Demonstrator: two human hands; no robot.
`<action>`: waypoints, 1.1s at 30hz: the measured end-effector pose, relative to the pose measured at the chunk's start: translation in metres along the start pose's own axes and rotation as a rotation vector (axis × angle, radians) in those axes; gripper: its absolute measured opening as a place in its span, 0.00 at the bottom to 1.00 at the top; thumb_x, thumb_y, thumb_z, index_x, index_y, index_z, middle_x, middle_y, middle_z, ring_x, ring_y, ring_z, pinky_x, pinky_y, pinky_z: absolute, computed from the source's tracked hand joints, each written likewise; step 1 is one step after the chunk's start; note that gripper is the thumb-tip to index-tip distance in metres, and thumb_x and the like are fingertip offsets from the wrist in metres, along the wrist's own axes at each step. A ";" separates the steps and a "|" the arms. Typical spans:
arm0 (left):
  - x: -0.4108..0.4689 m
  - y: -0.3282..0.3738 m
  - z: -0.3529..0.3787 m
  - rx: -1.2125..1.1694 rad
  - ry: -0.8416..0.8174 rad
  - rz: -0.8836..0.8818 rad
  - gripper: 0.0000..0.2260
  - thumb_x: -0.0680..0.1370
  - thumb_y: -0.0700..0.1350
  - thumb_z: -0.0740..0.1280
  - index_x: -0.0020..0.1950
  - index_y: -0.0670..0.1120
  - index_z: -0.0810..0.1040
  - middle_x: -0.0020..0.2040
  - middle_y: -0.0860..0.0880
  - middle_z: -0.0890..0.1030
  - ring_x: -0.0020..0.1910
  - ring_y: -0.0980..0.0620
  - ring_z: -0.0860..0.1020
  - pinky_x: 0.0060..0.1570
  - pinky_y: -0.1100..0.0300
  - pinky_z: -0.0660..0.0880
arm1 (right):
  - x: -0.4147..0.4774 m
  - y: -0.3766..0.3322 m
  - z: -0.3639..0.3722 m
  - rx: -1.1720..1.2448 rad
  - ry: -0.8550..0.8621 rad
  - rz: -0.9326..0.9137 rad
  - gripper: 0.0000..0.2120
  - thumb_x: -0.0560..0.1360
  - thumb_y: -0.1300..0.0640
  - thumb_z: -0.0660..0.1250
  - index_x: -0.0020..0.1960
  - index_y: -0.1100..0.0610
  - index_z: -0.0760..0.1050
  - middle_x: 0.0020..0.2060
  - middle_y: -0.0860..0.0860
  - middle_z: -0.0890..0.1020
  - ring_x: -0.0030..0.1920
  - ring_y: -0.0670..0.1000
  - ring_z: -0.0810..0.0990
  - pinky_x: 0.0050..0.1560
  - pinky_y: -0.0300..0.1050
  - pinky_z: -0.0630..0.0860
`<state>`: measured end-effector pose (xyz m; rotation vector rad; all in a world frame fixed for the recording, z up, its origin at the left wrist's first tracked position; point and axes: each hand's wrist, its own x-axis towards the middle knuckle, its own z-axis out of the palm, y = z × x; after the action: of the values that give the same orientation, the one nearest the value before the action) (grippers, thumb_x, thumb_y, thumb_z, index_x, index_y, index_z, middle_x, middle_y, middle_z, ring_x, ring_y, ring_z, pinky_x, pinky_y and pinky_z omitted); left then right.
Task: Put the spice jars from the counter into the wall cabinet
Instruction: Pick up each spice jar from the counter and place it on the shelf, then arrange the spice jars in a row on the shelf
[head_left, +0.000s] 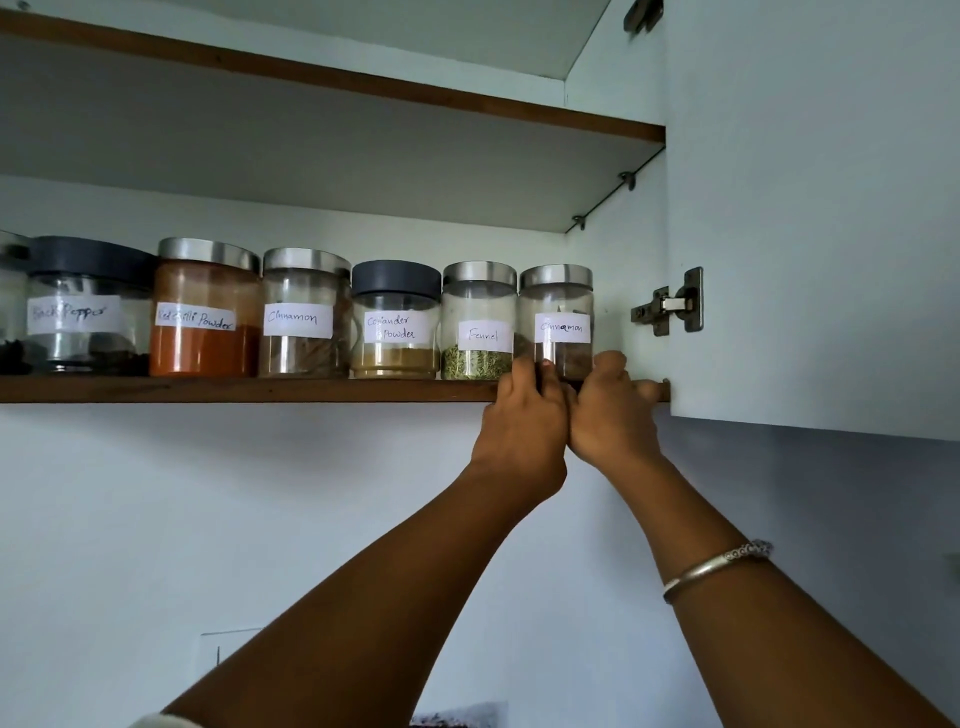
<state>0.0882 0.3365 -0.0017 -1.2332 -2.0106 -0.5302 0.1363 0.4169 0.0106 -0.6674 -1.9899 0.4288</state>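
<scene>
A row of several labelled glass spice jars stands on the lower shelf (249, 389) of the open wall cabinet. The rightmost one, a steel-lidded jar labelled cinnamon (557, 317), stands at the shelf's front edge near the cabinet's right wall. My left hand (522, 415) grips its lower left side and my right hand (610, 410) grips its lower right side. To its left are the fennel jar (479, 322), the coriander powder jar (395, 322), another cinnamon jar (305, 317), the red chilli powder jar (205, 312) and the black pepper jar (83, 312).
The cabinet door (810, 208) hangs open on the right, held by a metal hinge (670, 304). An upper shelf (332, 83) runs above the jars. Below the cabinet is a pale wall (260, 519). A narrow gap lies between the held jar and the cabinet's right wall.
</scene>
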 end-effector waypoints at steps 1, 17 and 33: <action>0.000 0.000 0.001 0.008 0.007 0.001 0.36 0.73 0.38 0.66 0.76 0.39 0.50 0.71 0.42 0.55 0.68 0.43 0.60 0.64 0.52 0.69 | -0.003 -0.001 0.001 -0.020 -0.009 -0.003 0.19 0.79 0.47 0.55 0.63 0.58 0.60 0.62 0.56 0.73 0.65 0.60 0.63 0.56 0.58 0.70; -0.049 -0.056 -0.034 -0.061 -0.171 0.125 0.42 0.75 0.49 0.68 0.78 0.45 0.43 0.78 0.48 0.39 0.77 0.48 0.53 0.69 0.58 0.64 | -0.058 -0.051 0.012 -0.403 -0.122 -0.133 0.26 0.73 0.49 0.67 0.69 0.51 0.67 0.75 0.61 0.54 0.75 0.63 0.51 0.68 0.58 0.64; -0.189 -0.275 -0.199 0.170 -0.138 -0.119 0.40 0.75 0.49 0.67 0.78 0.46 0.45 0.78 0.46 0.46 0.76 0.45 0.54 0.71 0.54 0.64 | -0.171 -0.291 0.105 -0.073 -0.222 -0.462 0.22 0.75 0.42 0.63 0.66 0.48 0.70 0.65 0.49 0.75 0.67 0.57 0.68 0.60 0.51 0.73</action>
<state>-0.0299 -0.0333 -0.0055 -1.0777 -2.2059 -0.3291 0.0306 0.0793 0.0029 -0.1923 -2.2967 0.1545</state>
